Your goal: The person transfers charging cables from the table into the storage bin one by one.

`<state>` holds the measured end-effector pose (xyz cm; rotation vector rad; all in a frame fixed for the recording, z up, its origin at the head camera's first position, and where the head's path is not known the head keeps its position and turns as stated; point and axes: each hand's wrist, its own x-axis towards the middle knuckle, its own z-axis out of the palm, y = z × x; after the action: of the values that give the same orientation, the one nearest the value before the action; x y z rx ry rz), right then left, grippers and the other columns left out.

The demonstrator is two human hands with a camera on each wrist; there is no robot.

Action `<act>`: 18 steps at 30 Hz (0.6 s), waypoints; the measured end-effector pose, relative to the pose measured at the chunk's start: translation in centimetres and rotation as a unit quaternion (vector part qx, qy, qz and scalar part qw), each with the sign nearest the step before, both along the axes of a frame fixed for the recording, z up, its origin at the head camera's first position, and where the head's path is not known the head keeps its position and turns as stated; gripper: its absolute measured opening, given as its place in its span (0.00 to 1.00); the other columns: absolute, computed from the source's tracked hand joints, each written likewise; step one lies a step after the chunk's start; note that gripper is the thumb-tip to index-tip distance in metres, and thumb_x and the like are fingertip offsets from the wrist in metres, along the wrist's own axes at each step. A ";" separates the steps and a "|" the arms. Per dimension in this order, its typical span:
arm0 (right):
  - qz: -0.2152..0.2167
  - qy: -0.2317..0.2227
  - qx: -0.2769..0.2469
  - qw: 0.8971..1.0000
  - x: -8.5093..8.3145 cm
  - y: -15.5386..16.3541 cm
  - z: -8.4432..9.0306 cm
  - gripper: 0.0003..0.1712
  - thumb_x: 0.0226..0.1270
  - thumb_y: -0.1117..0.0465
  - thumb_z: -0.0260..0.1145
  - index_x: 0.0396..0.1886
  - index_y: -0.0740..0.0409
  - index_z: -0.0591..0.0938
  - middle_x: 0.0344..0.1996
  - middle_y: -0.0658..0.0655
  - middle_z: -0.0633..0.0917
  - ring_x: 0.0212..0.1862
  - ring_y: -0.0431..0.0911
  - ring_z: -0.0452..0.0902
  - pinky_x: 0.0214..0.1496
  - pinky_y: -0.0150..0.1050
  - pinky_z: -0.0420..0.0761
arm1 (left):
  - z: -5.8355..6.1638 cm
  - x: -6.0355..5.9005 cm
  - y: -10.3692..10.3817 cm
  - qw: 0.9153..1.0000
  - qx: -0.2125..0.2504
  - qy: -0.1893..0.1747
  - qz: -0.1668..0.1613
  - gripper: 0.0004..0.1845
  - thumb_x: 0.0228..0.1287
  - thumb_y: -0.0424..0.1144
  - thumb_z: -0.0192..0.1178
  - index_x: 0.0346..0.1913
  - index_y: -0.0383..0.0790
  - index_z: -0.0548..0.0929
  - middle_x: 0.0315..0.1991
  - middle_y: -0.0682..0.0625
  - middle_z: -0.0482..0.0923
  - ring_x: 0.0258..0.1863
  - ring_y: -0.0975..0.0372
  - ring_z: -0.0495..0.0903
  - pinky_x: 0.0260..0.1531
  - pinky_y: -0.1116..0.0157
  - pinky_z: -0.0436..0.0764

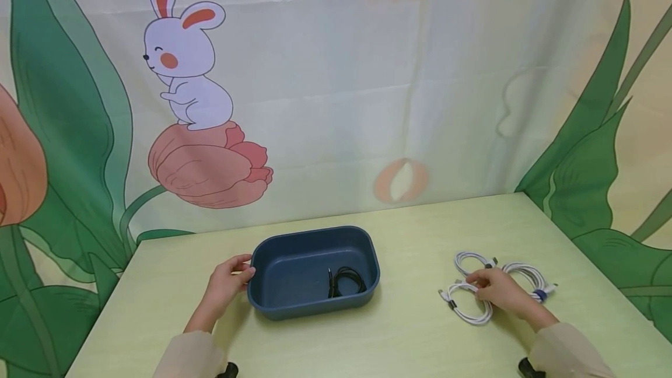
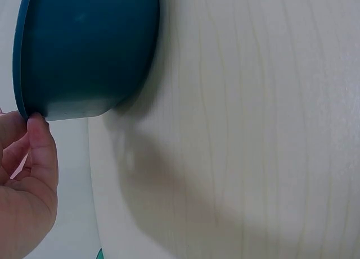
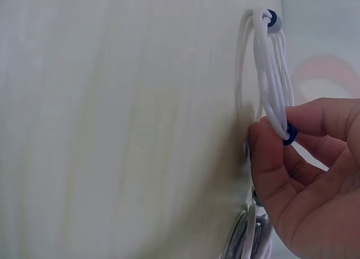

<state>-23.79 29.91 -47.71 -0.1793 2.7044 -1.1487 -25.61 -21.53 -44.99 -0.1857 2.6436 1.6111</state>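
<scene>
Left hand [image 1: 226,282]: at the blue bin's left end, thumb and bent fingers holding the rim; this looks like steadying.
Blue bin [image 1: 286,312]: upright on the desk [image 1: 409,337], the landmark for every other place here.
Black cable [image 1: 336,286]: coiled inside the bin, on its floor towards the right end.
Front white cable [image 1: 474,322]: to the right of the bin and well apart from it, a loop with a dark tie at its left side; whether it is wholly clear of the desk I cannot tell.
Rear white cable [image 1: 467,254]: also right of the bin, just behind the front loop as seen from the person's side.
Right hand [image 1: 499,293]: well to the right of the bin, fingers narrow, pinching the front white cable between thumb and fingertip; the step in hand appears to be picking up this loop.
Next move from the right hand: probably calls for a firm pinch and a lift straight up, freeing the loop from its neighbour before any carry towards the bin.
Blue-tied white cable [image 1: 532,274]: the coil furthest right of the bin, partly behind the right hand.
</scene>
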 end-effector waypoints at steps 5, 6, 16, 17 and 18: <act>-0.009 -0.004 -0.014 1.000 0.0 0.0 0.0 0.19 0.48 0.73 0.58 0.44 0.69 0.77 0.30 0.58 0.75 0.31 0.44 0.65 0.26 0.31 0.69 | 0.0 0.0 0.0 1.000 -0.004 0.001 -0.001 0.21 0.62 0.32 0.51 0.57 0.30 0.67 0.43 0.39 0.70 0.33 0.62 0.72 0.32 0.68 0.78; -0.011 -0.005 -0.016 1.000 0.1 0.0 0.0 0.19 0.48 0.73 0.59 0.44 0.69 0.77 0.30 0.58 0.75 0.31 0.44 0.65 0.26 0.31 0.69 | 0.1 0.0 0.0 1.000 -0.004 0.001 -0.001 0.21 0.62 0.32 0.51 0.57 0.30 0.67 0.43 0.39 0.70 0.32 0.62 0.72 0.32 0.69 0.78; -0.032 -0.004 -0.034 0.999 -0.3 0.2 -0.2 0.18 0.51 0.71 0.57 0.45 0.69 0.76 0.29 0.57 0.76 0.30 0.43 0.67 0.26 0.31 0.71 | 0.1 0.0 0.0 1.000 -0.010 -0.003 -0.004 0.21 0.62 0.32 0.51 0.58 0.30 0.67 0.43 0.38 0.70 0.31 0.62 0.73 0.32 0.69 0.78; -0.034 -0.006 -0.038 0.999 -0.3 0.2 -0.2 0.18 0.51 0.72 0.57 0.45 0.69 0.76 0.29 0.57 0.76 0.30 0.43 0.67 0.26 0.31 0.71 | 0.1 0.0 0.0 1.000 -0.010 -0.003 -0.004 0.21 0.62 0.32 0.51 0.58 0.30 0.67 0.43 0.38 0.70 0.31 0.62 0.73 0.32 0.69 0.78; -0.035 -0.006 -0.042 0.999 -0.3 0.2 -0.2 0.18 0.51 0.72 0.57 0.45 0.69 0.76 0.29 0.57 0.75 0.29 0.43 0.67 0.25 0.31 0.71 | 0.1 0.0 0.0 1.000 -0.010 -0.004 -0.004 0.21 0.62 0.32 0.51 0.58 0.30 0.67 0.44 0.38 0.70 0.32 0.62 0.73 0.32 0.69 0.78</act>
<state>-24.12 30.11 -47.87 -0.0915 2.6738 -1.2790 -25.58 -21.55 -44.90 -0.1808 2.6524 1.5780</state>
